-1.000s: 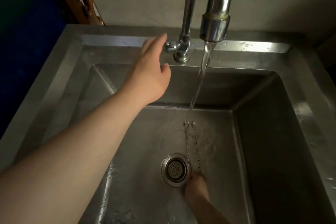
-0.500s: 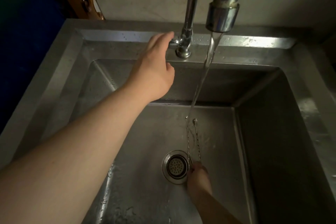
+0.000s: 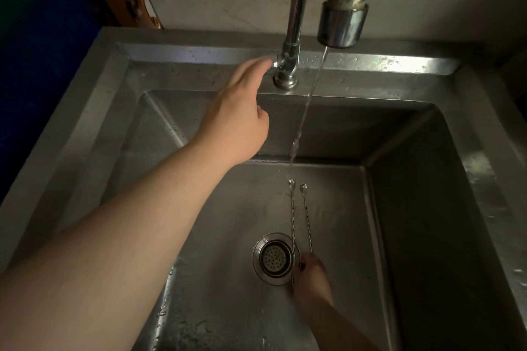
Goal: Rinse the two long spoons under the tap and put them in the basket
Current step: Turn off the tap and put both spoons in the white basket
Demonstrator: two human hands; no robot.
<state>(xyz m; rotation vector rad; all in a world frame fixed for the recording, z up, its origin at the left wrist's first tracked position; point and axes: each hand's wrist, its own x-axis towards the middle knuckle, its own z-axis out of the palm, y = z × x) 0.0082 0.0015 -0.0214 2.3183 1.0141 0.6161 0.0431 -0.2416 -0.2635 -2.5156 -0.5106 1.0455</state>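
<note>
Right fingers [image 3: 306, 262] clamped on two twisted-stem spoons [image 3: 298, 219] beside drain strainer [image 3: 274, 258]; left fingers [image 3: 253, 65] loosely spread at tap valve [image 3: 281, 63]. Could shut off thin stream [image 3: 306, 105] early, leaving spoons unrinsed.

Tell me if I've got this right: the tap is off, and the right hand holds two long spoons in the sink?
Not quite. The head view shows the tap running, its stream falling onto the two long spoons. The right hand does hold them in the sink.
</note>
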